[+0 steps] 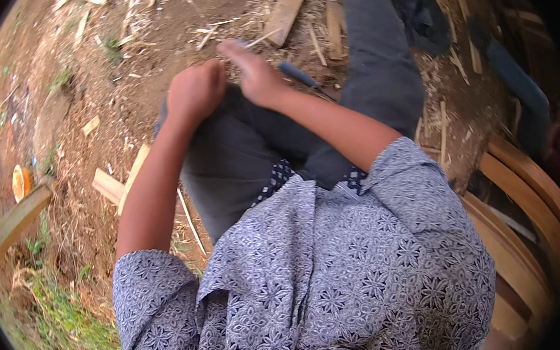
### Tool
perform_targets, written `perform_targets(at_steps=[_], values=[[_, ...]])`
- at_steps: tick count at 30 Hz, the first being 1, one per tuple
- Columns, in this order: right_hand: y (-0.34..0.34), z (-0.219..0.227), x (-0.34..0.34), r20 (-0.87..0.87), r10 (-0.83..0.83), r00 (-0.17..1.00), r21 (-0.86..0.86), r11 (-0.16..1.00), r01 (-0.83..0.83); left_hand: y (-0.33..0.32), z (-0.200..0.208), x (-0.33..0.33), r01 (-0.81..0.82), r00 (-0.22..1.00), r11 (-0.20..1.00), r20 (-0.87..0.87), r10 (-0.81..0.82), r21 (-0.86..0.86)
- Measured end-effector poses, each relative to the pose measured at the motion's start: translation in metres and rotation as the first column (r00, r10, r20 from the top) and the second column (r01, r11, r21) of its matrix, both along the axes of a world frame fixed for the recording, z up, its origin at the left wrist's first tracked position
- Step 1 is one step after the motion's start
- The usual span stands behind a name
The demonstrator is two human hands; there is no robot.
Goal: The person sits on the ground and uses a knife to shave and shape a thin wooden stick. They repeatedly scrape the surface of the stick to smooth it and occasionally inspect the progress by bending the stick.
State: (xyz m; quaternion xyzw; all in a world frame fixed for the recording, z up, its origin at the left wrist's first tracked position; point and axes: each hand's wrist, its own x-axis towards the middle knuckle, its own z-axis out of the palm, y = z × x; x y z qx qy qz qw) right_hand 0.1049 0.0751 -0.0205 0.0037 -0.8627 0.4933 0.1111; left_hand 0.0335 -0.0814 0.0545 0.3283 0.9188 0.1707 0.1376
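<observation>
At the far left, an orange object [21, 183], its kind not clear, is seen on bare soil just above a wooden beam [17, 225]. Farther right, two pale wood offcuts [108, 187] are partly hidden by the left forearm. The left hand [198, 91] is placed at the bent knee, its fingers curled into a fist; whether anything is enclosed cannot be told. Just beside it, the right hand [258, 77] is blurred, with one finger extended and the others folded; its grip cannot be determined. A thin pale stick [264, 38] is seen at the right fingertips, but whether it is held or lies behind them cannot be told. Beyond it, a flat board [289, 10] is surrounded by shavings, and a blue rod-like object [297, 74] is seen near the right wrist. Right of the outstretched leg [378, 49], a dark, crumpled item [422, 16] is shown. At the far right, several planks [507, 256] are grouped, their edges bent by the lens.
</observation>
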Motion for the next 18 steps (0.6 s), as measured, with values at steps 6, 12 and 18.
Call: perform_targets(at_steps=[6, 12, 18], values=[[0.048, -0.033, -0.011, 0.457, -0.234, 0.858, 0.024, 0.968, 0.251, 0.015, -0.002, -0.005, 0.067, 0.996, 0.998, -0.065, -0.066, 0.011], [0.06, -0.008, -0.009, 0.478, -0.314, 0.82, 0.117, 0.948, 0.295, 0.012, 0.0, -0.004, 0.062, 0.991, 0.998, -0.117, -0.058, 0.029], [0.041, -0.015, 0.007, 0.281, -0.199, 0.939, -0.043, 0.975, 0.22, 0.012, 0.004, 0.002, 0.087, 0.99, 0.996, -0.111, -0.084, 0.025]])
